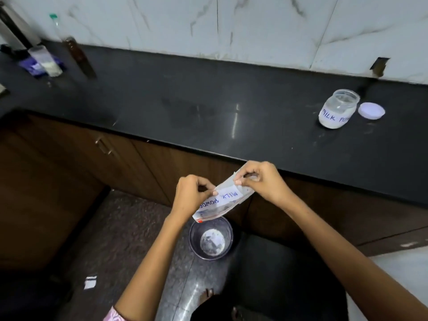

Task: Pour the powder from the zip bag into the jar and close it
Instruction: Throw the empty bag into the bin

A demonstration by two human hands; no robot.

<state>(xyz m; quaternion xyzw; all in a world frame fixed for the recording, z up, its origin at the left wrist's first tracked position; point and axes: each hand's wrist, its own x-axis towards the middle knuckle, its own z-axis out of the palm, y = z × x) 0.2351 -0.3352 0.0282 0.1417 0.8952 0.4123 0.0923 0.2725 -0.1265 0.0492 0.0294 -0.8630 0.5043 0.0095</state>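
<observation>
**Zip bag pinched in both hands over the bin, jar open on the tabletop**

Closest to me are my own forearms, reaching out from the bottom edge, a strip of pink patterned sleeve (pixel 112 315) showing at my left elbow. Between my hands I hold the zip bag (pixel 222 199), flat and slanted, its white label reading "MILK POWDER" upside down to me and its red-trimmed zip end pointing down toward me. My left hand (pixel 191 196) pinches the lower-left edge of the bag with curled fingers and thumb. My right hand (pixel 259 180) pinches the upper corner, fingertips pressed together on the plastic. The bag looks nearly flat; I cannot tell how much powder is left in it.

Directly under the bag, on the floor, stands a dark round bin (pixel 210 238) with something pale and crumpled at its bottom. A small white scrap (pixel 90 281) lies on the floor to the left.

The jar (pixel 338 108) stands well apart from my hands, far right on the black tabletop (pixel 185 100), upright and uncapped, labelled "MILK POW…", with white powder inside. Its white lid (pixel 371 110) lies flat just beside it on the right.

At the tabletop's far left corner are a clear bottle with a green cap (pixel 55 26), a dark brown bottle (pixel 77 55) and a small container of white stuff (pixel 47 62). Brown cabinet doors (pixel 104 158) run below the tabletop edge.
</observation>
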